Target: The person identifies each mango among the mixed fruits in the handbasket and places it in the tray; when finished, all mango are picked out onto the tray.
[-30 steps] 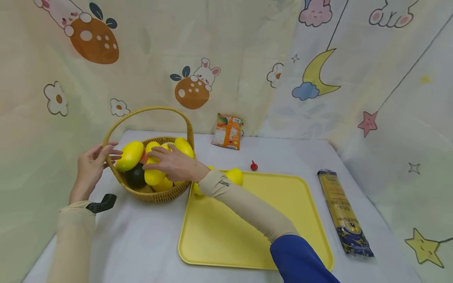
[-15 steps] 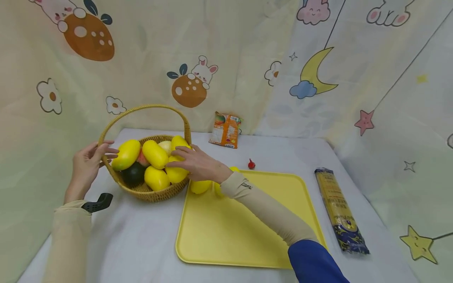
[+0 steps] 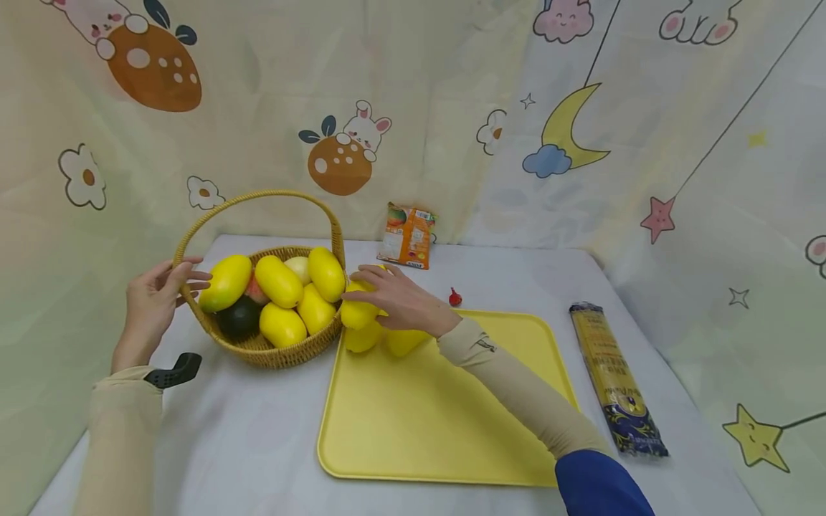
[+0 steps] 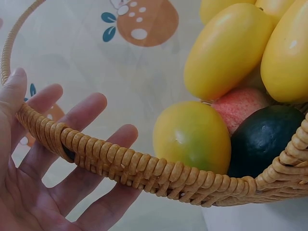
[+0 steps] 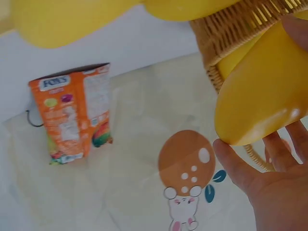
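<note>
the held fruit (image 3: 358,312) looks glossy, smooth and firm, so it will likely handle as light and stiff, perhaps a toy; it should bear a fair squeeze, though the polished skin could slide; the surest hold would be across its thick middle, thumb facing the fingers, rather than on a tapering end; the right hand (image 3: 408,297) has it that way, thumb and fingers parted by the fruit's width and bent about it; it lies at those fingertips, on the side toward the left hand (image 3: 150,304), above the tray (image 3: 445,408) and just beside the basket (image 3: 277,358); whether it touches the basket i cannot tell; two loose fruits (image 3: 364,338) lie on the tray below the right hand; the left hand holds nothing tightly, its fingers spread and nearly straight behind the basket's rim, thumb by the foot of the handle (image 3: 277,193); between the hands, the basket bears more yellow fruits (image 3: 279,281) and, nearer the left hand, a dark fruit (image 3: 239,317); its wicker is probably light and slightly springy, and could tip if pushed; the handle would be the place to lift it
</note>
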### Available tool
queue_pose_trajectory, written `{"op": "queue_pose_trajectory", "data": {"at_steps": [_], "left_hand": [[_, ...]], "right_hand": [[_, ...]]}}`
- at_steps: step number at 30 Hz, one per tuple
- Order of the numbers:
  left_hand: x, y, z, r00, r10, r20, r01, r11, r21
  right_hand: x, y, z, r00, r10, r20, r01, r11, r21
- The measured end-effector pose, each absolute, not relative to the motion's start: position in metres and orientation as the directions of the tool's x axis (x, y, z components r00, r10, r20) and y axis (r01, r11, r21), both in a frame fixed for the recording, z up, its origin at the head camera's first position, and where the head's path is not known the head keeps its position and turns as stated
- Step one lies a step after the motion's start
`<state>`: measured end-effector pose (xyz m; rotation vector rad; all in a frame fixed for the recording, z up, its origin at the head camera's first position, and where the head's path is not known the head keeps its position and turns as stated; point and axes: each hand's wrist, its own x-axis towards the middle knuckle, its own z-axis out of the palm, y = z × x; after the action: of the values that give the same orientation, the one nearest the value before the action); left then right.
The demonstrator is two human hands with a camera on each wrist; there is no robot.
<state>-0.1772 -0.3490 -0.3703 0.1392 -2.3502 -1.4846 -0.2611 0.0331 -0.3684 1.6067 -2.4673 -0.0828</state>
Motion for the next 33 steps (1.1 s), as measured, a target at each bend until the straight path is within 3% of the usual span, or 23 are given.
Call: {"op": "queue_pose_trajectory", "data": {"at_steps": [7,26,33], "left_hand": [[-0.176,-0.35,-0.369,-0.931,-0.26,0.258,0.123,0.443,0.888],[-0.177,-0.351,-0.371,-0.933,-0.251,0.257,0.129,0.434,0.892],[-0.181,-0.357,-0.377,-0.935,-0.244,0.258,0.145,0.4,0.905]], "right_hand": [[-0.263,0.067,-0.376,-0.394,-0.902,0.174,-0.897,0.419,0.139],[-0.259,0.146,-0.399,-0.484,-0.844,0.233,-0.857,0.511,0.07],[-0.254,0.167,-0.408,-0.481,-0.838,0.259,-0.861,0.506,0.039]]}}
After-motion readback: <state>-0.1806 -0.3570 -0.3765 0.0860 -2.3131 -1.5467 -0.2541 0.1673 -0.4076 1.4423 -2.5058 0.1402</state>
